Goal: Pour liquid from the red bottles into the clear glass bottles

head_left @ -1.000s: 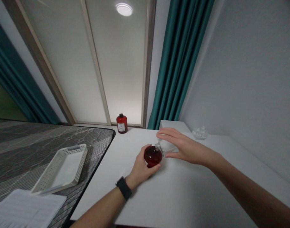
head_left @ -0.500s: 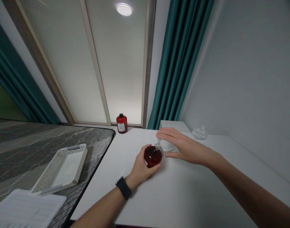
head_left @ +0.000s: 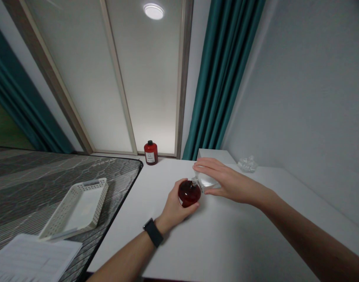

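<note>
My left hand (head_left: 174,205) is wrapped around a dark red bottle (head_left: 189,194) on the white table (head_left: 220,239). The bottle's opening faces up. In my right hand (head_left: 223,176) is a clear bottle (head_left: 207,181), tipped on its side with the fingers over it and the thumb beneath. Its neck points left and meets the mouth of the red bottle. Whether liquid is passing between them is too small to make out. The palm hides much of the clear bottle.
A second red bottle (head_left: 150,153) with a dark cap stands at the table's far edge. Behind my right hand are a white box (head_left: 216,155) and a crumpled clear plastic bundle (head_left: 247,164). At left, a white basket (head_left: 101,201) and paper sheets (head_left: 32,258) lie on a grey surface.
Both hands and both bottles stay almost in place. The clear bottle looks slightly brighter inside now, with a small shift in its tilt.
</note>
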{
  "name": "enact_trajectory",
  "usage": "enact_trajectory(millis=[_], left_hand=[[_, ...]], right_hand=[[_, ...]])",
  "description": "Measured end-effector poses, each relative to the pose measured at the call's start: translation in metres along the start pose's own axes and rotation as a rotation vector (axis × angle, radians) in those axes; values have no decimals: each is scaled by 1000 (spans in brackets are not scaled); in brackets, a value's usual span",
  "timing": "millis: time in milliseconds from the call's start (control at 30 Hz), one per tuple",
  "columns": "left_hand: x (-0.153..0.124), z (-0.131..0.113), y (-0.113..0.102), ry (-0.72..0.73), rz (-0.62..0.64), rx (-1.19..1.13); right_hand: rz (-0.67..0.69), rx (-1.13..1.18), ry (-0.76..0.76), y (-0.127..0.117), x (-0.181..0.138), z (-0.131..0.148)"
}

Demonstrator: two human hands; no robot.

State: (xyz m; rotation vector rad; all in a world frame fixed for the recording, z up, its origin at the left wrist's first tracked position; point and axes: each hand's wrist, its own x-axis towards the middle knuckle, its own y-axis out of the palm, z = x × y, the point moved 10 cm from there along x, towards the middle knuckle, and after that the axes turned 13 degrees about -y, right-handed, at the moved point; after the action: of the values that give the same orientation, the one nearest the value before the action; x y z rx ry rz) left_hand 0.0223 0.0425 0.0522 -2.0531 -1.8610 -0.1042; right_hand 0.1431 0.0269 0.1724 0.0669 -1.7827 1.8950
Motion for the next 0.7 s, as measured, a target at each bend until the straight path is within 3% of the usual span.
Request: enact_trajectory(millis=[700], left_hand=[[1, 1, -1, -2, -8, -3]], right_hand=[[-2, -13, -34, -1, 3, 3]])
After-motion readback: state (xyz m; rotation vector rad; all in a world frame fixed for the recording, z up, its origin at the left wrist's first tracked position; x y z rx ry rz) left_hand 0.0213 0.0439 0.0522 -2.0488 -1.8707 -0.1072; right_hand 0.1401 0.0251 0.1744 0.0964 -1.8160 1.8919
